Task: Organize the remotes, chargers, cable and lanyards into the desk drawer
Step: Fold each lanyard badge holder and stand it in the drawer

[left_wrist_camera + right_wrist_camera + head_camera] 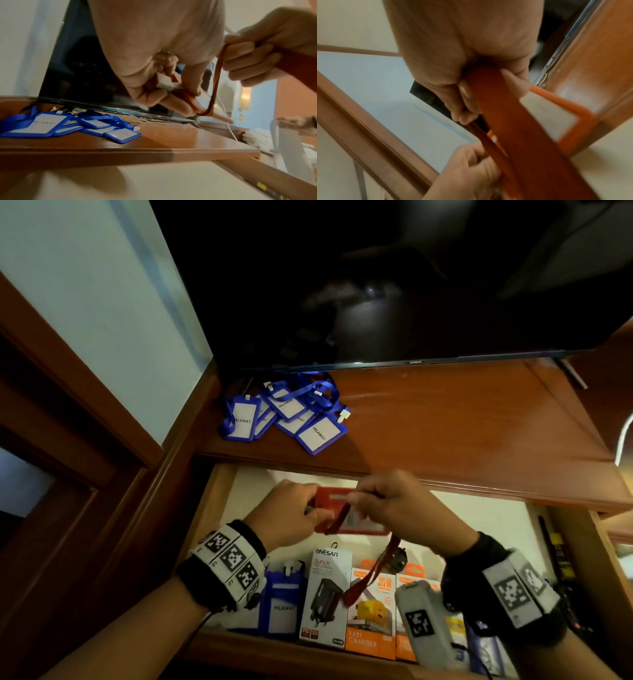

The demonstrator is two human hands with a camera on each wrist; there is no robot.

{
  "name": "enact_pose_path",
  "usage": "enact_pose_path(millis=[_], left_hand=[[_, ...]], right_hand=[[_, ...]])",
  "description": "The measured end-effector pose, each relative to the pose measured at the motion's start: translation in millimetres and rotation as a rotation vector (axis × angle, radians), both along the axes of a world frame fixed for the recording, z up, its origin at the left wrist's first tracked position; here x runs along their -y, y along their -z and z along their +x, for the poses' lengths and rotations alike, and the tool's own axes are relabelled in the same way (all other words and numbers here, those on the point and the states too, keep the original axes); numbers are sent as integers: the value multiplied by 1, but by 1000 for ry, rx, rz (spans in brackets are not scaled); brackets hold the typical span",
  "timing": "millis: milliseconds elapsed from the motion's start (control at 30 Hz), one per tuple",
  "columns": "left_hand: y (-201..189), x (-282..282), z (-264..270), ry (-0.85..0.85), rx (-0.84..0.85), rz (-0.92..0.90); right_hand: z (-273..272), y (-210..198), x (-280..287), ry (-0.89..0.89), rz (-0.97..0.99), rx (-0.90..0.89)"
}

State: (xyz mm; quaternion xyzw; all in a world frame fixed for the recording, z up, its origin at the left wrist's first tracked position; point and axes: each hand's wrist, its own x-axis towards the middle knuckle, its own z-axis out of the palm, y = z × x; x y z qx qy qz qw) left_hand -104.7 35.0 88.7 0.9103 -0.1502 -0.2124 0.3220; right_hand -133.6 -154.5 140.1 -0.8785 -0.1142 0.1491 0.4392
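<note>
Winding the red strap around the red badge holder above the open drawer, keep your left hand pinching the clip end while your right hand grips the strap; wrap snugly, then lay it beside the charger boxes.

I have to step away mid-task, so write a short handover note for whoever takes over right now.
Left hand: pinches the clip end of the red lanyard badge, held over the open drawer.
Right hand: grips the red strap, which loops down over the drawer.
Done: charger boxes and one blue badge stand at the drawer's front.
Left: put the red lanyard in, then move the pile of blue lanyards from the desk top below the TV. Remotes and cable: cannot tell from these views.
</note>
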Motion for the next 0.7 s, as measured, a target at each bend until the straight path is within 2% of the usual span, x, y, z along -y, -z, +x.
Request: enact_pose_path(millis=[100,167,233,300,400,500,567,633,700], left_hand=[[-4,-2,-1,192,-64,79],[-10,-4,0,271,-169,24],[-16,-8,3,257,-254,-115],[-20,-15,7,185,-320,-296],[-19,-20,12,69,-392,-560],[-17,-18,11,-38,-418,-775],[-18,-15,11,-169,-429,-915],[-19,-12,13,-299,-316,-913],[-16,-10,16,-400,-159,-773]], right_hand=[[9,5,6,20,-16,-26],[13,11,8,54,39,-79],[15,21,11,115,118,-144],[14,31,14,148,271,-207],[6,39,14,109,454,-311],[-1,48,3,131,619,-492],[-3,60,-6,194,663,-480],[-6,66,-13,231,625,-446],[-10,66,-18,255,589,-465]])
